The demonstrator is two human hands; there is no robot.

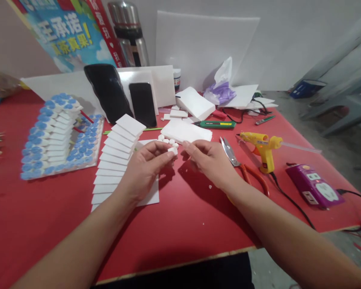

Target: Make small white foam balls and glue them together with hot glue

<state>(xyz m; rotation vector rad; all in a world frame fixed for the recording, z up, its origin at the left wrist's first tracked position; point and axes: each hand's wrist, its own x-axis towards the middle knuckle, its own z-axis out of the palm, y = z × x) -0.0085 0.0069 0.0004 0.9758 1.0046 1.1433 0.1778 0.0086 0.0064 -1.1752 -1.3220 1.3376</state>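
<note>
My left hand (149, 162) pinches a small white foam piece (172, 151) between thumb and fingertips. Facing it, a short gap away, is my right hand (209, 160), thumb and fingers drawn together; whatever they may hold is hidden. Several small round white pieces (165, 139) lie just beyond the left fingertips. Behind them rests a stack of white sheets (186, 130). To the left, a model staircase of white foam steps (112, 160) stands on a white base (152, 196), partly covered by my left forearm.
A blue-and-white staircase model (57, 140) stands at left. Two phones (142, 104) lean behind. On the right lie shears (231, 154), a yellow glue gun (263, 146), a green cutter (218, 125) and a purple power strip (314, 186) with cords. The red table's (180, 241) front edge runs below.
</note>
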